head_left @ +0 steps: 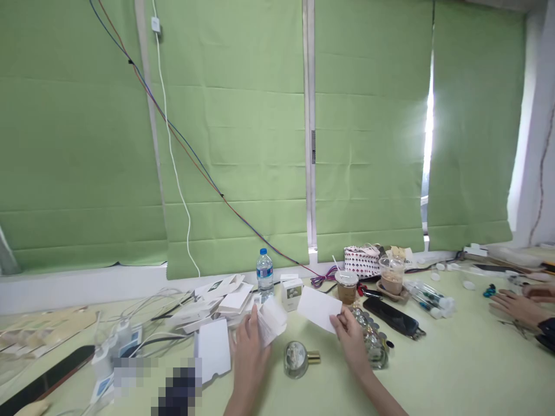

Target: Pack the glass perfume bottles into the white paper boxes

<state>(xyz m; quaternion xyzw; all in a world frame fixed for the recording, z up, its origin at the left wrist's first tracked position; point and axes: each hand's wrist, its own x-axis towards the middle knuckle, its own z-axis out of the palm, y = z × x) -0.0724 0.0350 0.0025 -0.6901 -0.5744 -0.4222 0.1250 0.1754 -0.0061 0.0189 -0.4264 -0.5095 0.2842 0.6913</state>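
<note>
My left hand [250, 349] is closed on a piece of folded white paper [273, 321], whose creased flaps stick out to the right of my fingers. Between the thumb and fingers of my right hand [352, 341] is the corner of a flat white card [319, 308], tilted above the table. A round clear glass perfume bottle [296, 359] with a gold neck lies between my forearms, untouched. Just behind the papers stands a small white box [292, 293] with a printed front. Several glass bottles [376, 346] cluster right of my right hand.
A pile of flattened white cartons [221, 300] lies behind my left hand, beside a water bottle [265, 271]. Charger cables and a power strip [104, 384] occupy the left. Two drink cups [347, 286] and a black phone-like object [392, 316] stand right; another person's hand [518, 309] rests farther right.
</note>
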